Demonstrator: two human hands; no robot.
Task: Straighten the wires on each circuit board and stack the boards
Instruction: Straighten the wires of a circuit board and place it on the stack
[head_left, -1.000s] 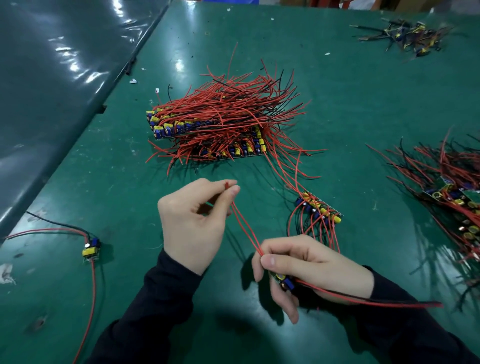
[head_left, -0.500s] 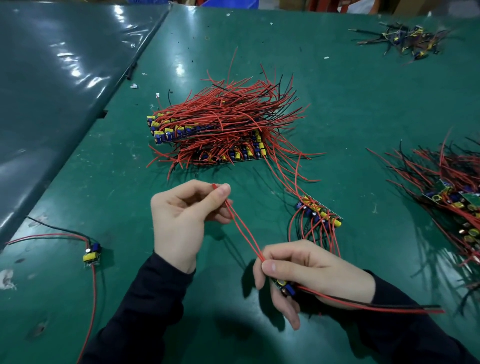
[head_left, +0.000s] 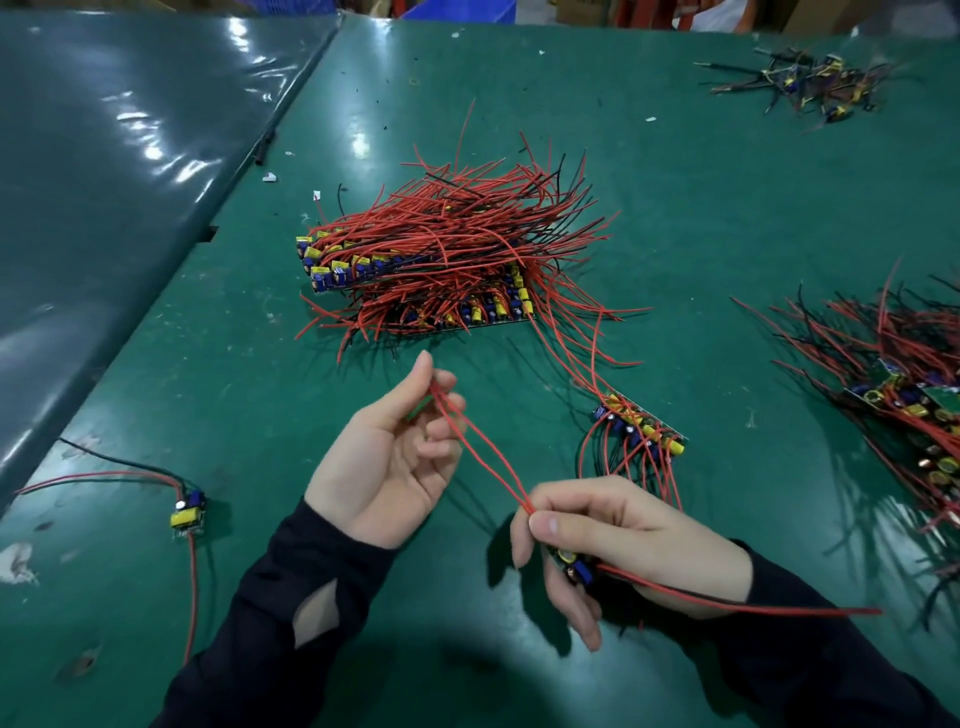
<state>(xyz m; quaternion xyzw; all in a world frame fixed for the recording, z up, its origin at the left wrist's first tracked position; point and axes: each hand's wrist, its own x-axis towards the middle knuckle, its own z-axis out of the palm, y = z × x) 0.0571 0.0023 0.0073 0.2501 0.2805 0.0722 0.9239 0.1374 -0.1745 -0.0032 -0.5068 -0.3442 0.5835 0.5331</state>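
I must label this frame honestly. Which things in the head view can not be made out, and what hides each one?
- Small circuit board: mostly hidden inside the right hand, head view.
- Ends of the red wires: covered by the fingertips of the left hand.
- Right pile of boards: cut off by the right frame edge.
- Stacked boards: count unclear, buried under their own wires.
- Far pile: too small for detail.

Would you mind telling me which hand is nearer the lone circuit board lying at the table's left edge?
Left. The left hand is just right of that lone board; the right hand is farther right, beyond the left.
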